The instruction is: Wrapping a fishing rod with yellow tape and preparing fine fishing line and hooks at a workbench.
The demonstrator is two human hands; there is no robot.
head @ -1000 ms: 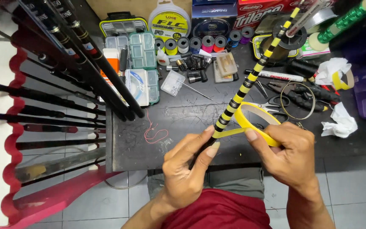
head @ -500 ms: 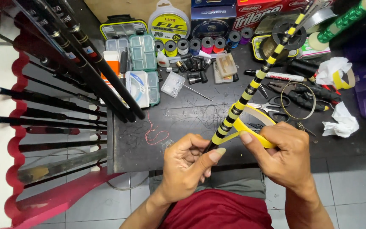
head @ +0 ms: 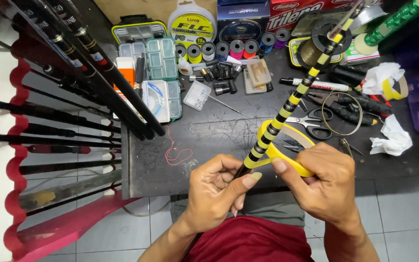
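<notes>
A black rod (head: 287, 109) banded in yellow is gripped at its lower end by the left hand (head: 217, 194), fingers closed round it, thumb laid along the shaft. A roll of yellow tape (head: 287, 153) is pinched by the right hand (head: 323, 187), its strip drawn onto the rod at 9 o'clock of that hand. The rod is slanted toward 1 o'clock over the dark workbench (head: 219, 131). Scissors (head: 316, 123) are seen beyond, then tackle boxes (head: 161, 73) at 11 o'clock
</notes>
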